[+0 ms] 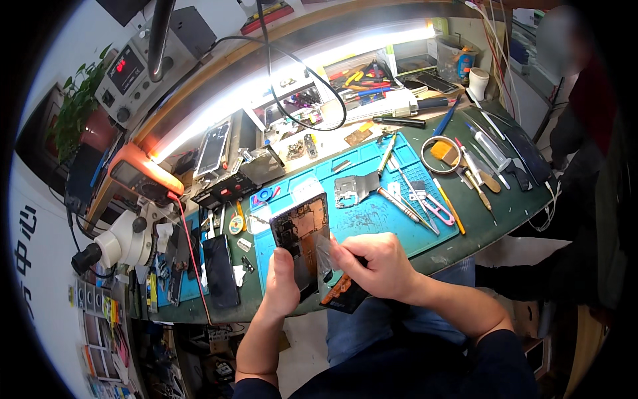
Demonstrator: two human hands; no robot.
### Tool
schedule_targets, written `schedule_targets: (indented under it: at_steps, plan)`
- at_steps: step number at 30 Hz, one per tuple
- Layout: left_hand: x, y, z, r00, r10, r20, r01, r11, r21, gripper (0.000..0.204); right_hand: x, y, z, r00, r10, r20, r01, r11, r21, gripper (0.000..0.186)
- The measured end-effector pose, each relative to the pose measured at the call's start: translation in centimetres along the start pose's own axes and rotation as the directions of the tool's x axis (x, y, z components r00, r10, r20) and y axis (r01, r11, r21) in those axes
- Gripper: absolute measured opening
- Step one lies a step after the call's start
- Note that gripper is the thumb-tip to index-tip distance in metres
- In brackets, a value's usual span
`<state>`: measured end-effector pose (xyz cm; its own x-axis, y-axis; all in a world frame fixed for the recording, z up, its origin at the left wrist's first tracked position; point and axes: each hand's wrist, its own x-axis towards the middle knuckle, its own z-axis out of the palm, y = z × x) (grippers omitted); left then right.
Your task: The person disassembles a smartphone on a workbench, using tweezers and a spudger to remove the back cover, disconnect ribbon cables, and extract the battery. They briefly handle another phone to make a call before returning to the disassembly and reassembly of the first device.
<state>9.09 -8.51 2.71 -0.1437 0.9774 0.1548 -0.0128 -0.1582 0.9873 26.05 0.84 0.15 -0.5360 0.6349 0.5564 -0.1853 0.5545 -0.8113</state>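
My left hand (282,284) is wrapped round an opened smartphone (303,226), held upright above the near edge of the blue mat. Its bared inside shows dark circuitry at the top and a coppery surface. Close by its right edge, my right hand (382,266) is closed in a pinch on a crinkled clear plastic film (325,261). Below those fingers hangs a flat black piece with an orange patch (344,296), perhaps a phone battery; whether the film is joined to it I cannot tell. A grey metal plate (355,190) lies on the blue repair mat (306,171) beyond.
Tweezers, a pink-handled tool (440,210) and a yellow pen-like tool (449,207) lie right of the plate. A tape roll (441,141) sits farther right. At left stand a multimeter (143,174) and a white microscope (116,246), with a dark phone (220,271) nearby. A cable (345,116) hangs overhead.
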Motion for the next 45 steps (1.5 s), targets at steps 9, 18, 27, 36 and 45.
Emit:
schedule_targets:
  at_steps: [9, 18, 27, 36, 45]
  plan:
    - [0.0, -1.6, 0.1, 0.998, 0.019, -0.067, -0.027, 0.992, -0.120, 0.092, -0.9, 0.0, 0.9, 0.996, 0.055, -0.074, -0.054, 0.998, 0.025, 0.029]
    - [0.0, -1.5, 1.4, 0.992, 0.014, -0.125, -0.029, 0.993, -0.116, 0.095, -1.9, -0.7, 0.7, 0.991, 0.106, -0.087, -0.109, 0.993, -0.035, 0.024]
    - [-0.1, -1.1, 2.2, 0.981, 0.015, -0.192, -0.043, 0.989, -0.142, 0.096, -2.3, -1.0, 1.6, 0.981, 0.095, -0.169, -0.104, 0.994, -0.045, 0.026]
    - [-0.5, -1.8, 2.1, 0.984, 0.012, -0.176, -0.047, 0.979, -0.197, 0.097, -2.9, -1.5, 1.9, 0.975, 0.104, -0.196, -0.120, 0.990, -0.075, 0.026]
    - [-0.4, -2.6, 2.2, 0.978, -0.028, -0.208, -0.037, 0.952, -0.303, 0.095, -3.3, -1.1, 2.6, 0.964, 0.117, -0.238, -0.144, 0.984, -0.100, 0.024]
